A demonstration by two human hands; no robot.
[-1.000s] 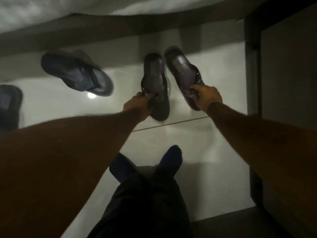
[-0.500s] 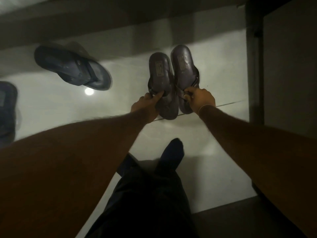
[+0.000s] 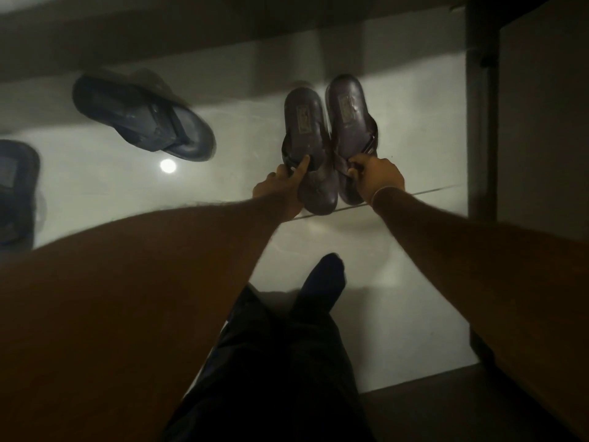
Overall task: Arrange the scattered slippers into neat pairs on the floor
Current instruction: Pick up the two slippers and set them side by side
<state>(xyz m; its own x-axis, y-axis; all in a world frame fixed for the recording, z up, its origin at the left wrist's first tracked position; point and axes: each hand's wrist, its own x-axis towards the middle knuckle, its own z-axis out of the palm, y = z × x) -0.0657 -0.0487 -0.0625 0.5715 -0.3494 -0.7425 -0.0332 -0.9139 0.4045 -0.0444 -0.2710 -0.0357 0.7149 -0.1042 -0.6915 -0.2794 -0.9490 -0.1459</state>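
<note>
Two dark brown slippers lie side by side on the pale glossy floor, heels pointing away from me. My left hand (image 3: 282,189) grips the strap of the left brown slipper (image 3: 304,122). My right hand (image 3: 376,180) holds the strap of the right brown slipper (image 3: 347,113). The two touch along their inner edges. A dark blue slipper (image 3: 143,119) lies at an angle to the left, apart from them. Another dark blue slipper (image 3: 14,189) is cut off by the left edge.
A dark wooden furniture leg and panel (image 3: 481,106) stand close on the right of the brown pair. A bed edge or ledge (image 3: 191,36) runs along the back. My dark-socked foot (image 3: 325,279) and trouser leg are below the hands. A lamp reflection (image 3: 168,165) shines on the floor.
Both hands have drawn the two brown slippers together; they were splayed apart and now lie parallel and touching. The blue slippers have not moved on the floor.
</note>
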